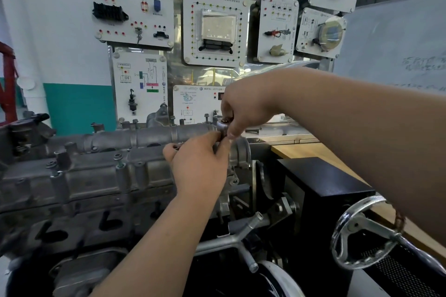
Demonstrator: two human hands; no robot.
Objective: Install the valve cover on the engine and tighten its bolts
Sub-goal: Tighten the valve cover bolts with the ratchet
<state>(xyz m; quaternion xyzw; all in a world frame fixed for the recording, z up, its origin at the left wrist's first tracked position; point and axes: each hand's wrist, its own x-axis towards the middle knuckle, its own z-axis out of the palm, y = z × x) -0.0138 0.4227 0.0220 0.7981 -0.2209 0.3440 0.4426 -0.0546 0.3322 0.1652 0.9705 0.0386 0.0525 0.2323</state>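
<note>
The grey cast valve cover (101, 176) lies on top of the engine (72, 224), with several bolts (117, 158) standing in its bosses. At the cover's right end my right hand (243, 108) pinches a shiny metal socket (222, 125) from above. My left hand (200, 161) reaches up from below, and its fingertips hold the lower part of the same socket. The bolt under the socket is hidden by my fingers.
A metal handwheel (362, 231) and a crank handle (241, 239) of the engine stand sit at the lower right. A black box (325, 181) stands on a wooden bench (313, 152). White training panels (214, 29) cover the wall behind the engine.
</note>
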